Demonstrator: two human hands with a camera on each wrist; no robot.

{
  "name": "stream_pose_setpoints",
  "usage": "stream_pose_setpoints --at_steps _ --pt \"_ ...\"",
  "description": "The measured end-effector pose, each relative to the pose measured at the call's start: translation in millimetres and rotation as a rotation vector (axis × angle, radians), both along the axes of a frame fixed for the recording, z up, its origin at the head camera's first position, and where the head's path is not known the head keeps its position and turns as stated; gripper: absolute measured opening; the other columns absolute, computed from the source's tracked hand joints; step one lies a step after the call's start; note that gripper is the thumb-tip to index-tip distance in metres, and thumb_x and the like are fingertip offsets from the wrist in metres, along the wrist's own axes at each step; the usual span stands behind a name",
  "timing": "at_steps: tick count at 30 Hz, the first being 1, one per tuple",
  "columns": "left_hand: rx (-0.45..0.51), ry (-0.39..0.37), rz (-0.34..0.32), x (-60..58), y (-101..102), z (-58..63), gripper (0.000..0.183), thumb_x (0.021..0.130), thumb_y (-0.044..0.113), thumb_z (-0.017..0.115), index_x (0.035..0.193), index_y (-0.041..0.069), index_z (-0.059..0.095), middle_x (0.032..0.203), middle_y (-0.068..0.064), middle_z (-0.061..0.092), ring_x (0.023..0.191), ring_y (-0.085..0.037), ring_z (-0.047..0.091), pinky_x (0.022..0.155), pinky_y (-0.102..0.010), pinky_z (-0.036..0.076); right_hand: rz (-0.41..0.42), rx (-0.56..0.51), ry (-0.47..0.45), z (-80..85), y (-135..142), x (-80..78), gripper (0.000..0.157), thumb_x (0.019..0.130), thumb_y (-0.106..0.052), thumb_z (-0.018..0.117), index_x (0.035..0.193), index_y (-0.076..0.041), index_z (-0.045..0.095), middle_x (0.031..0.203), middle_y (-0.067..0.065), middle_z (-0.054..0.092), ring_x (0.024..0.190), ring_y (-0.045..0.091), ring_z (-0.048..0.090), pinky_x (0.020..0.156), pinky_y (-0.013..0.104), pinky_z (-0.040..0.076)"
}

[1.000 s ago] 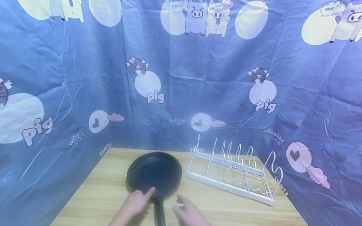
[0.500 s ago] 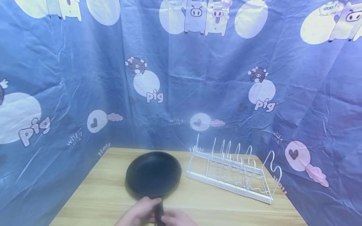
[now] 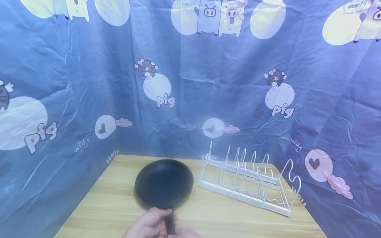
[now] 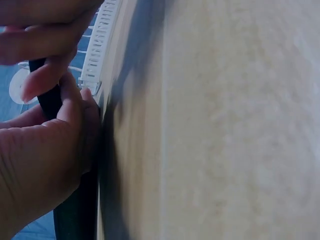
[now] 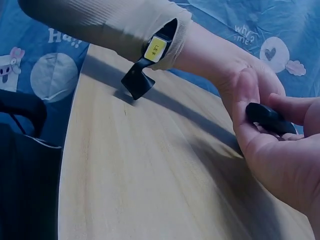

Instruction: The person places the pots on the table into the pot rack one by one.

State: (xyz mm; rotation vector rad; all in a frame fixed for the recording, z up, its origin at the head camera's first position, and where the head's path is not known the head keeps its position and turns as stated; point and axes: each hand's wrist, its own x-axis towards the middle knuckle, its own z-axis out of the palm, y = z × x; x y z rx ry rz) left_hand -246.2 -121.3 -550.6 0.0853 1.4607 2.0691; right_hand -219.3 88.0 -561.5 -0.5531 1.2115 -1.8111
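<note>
A black frying pan (image 3: 163,181) is on the wooden table, with its handle (image 3: 170,224) pointing toward me. My left hand (image 3: 150,223) grips the handle close to the pan, thumb on top. Farther down, at the handle's end, my right hand (image 3: 185,233) holds it from below; the lower frame edge cuts that hand off. In the left wrist view the left hand (image 4: 40,155) curls round the black handle, with the right hand's fingers (image 4: 45,80) above. The right wrist view shows the handle's tip (image 5: 270,118) between the right hand's (image 5: 280,160) thumb and fingers.
A white wire rack (image 3: 244,195) with several upright loops stands at the right of the table (image 3: 98,198). Blue cloth (image 3: 190,82) printed with pigs hangs round the table's back and sides. A beige sleeve (image 5: 115,30) covers the left forearm.
Both hands have moved onto the pan's handle from beside it, left near the pan, right near the end. The right hand has since slid slightly lower. The pan stays in about the same place.
</note>
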Motion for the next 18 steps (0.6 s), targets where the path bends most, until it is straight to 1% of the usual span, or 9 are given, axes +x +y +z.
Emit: stream_pose_setpoints --at_steps 2,4,5,7,10,12,15,17,18 --pt "0.004 0.004 0.021 -0.1 -0.2 2.5 0.023 0.112 0.022 0.053 0.116 0.002 0.063 0.100 -0.001 0.077 0.094 -0.017 0.073 0.087 -0.036 0.063 -0.015 0.003 0.013 1.9 -0.9 0.0 0.012 0.111 -0.022 0.058 0.117 -0.017 0.068 0.098 -0.019 0.077 0.092 -0.007 0.070 0.086 0.009 0.058" --pt "0.013 -0.003 0.034 -0.5 0.1 5.1 0.022 0.112 0.021 0.051 0.116 0.002 0.061 0.099 -0.002 0.075 0.094 -0.016 0.071 0.088 -0.036 0.064 -0.039 0.039 0.040 6.1 -2.0 0.1 0.011 0.109 -0.025 0.063 0.115 -0.017 0.068 0.093 -0.019 0.075 0.087 -0.008 0.069 0.082 0.009 0.057" --pt "0.021 -0.011 0.042 -0.7 0.7 6.2 0.022 0.112 0.020 0.050 0.116 0.001 0.060 0.099 -0.002 0.075 0.094 -0.016 0.071 0.088 -0.037 0.064 -0.050 0.058 0.055 8.5 -2.3 0.4 0.012 0.108 -0.025 0.064 0.115 -0.016 0.068 0.092 -0.019 0.074 0.085 -0.008 0.069 0.080 0.009 0.057" --pt "0.043 -0.028 0.046 -1.2 2.2 8.0 0.020 0.113 0.020 0.049 0.115 0.002 0.058 0.097 -0.002 0.072 0.094 -0.016 0.069 0.090 -0.036 0.064 -0.075 0.101 0.109 13.3 -2.5 0.8 0.019 0.108 -0.026 0.065 0.117 -0.010 0.070 0.089 -0.020 0.074 0.083 -0.007 0.068 0.078 0.010 0.057" --pt "0.067 -0.041 0.035 -2.1 4.8 9.6 0.018 0.112 0.019 0.052 0.112 0.003 0.060 0.096 -0.002 0.070 0.094 -0.016 0.069 0.092 -0.034 0.064 -0.100 0.138 0.128 18.6 -1.0 1.5 0.023 0.108 -0.023 0.064 0.121 -0.006 0.072 0.090 -0.019 0.075 0.083 -0.007 0.069 0.078 0.010 0.058" --pt "0.072 -0.032 0.026 -2.1 6.4 10.4 0.016 0.110 0.019 0.055 0.110 0.004 0.062 0.097 -0.002 0.070 0.095 -0.018 0.071 0.093 -0.034 0.064 -0.110 0.141 0.114 20.7 0.6 1.9 0.020 0.108 -0.021 0.063 0.119 -0.007 0.073 0.091 -0.018 0.076 0.083 -0.007 0.069 0.078 0.010 0.058" --pt "0.057 -0.003 0.011 -1.1 8.7 11.0 0.014 0.110 0.018 0.057 0.108 0.006 0.064 0.097 -0.002 0.068 0.098 -0.023 0.075 0.095 -0.037 0.065 -0.115 0.136 0.098 22.6 2.5 2.4 0.012 0.108 -0.020 0.063 0.112 -0.016 0.073 0.091 -0.019 0.076 0.082 -0.007 0.069 0.077 0.010 0.058" --pt "0.052 0.010 0.011 -0.3 10.3 11.5 0.015 0.110 0.019 0.057 0.109 0.006 0.063 0.097 -0.002 0.068 0.097 -0.023 0.075 0.093 -0.036 0.065 -0.111 0.124 0.085 23.0 3.6 2.4 0.012 0.109 -0.019 0.061 0.108 -0.022 0.073 0.092 -0.019 0.077 0.082 -0.008 0.069 0.078 0.010 0.058" --pt "0.050 0.011 0.007 -0.2 10.9 11.7 0.015 0.111 0.019 0.055 0.110 0.006 0.063 0.096 -0.001 0.067 0.096 -0.022 0.076 0.090 -0.034 0.065 -0.108 0.117 0.082 23.0 3.9 2.3 0.013 0.109 -0.019 0.061 0.107 -0.023 0.073 0.092 -0.020 0.077 0.082 -0.008 0.069 0.078 0.010 0.058"
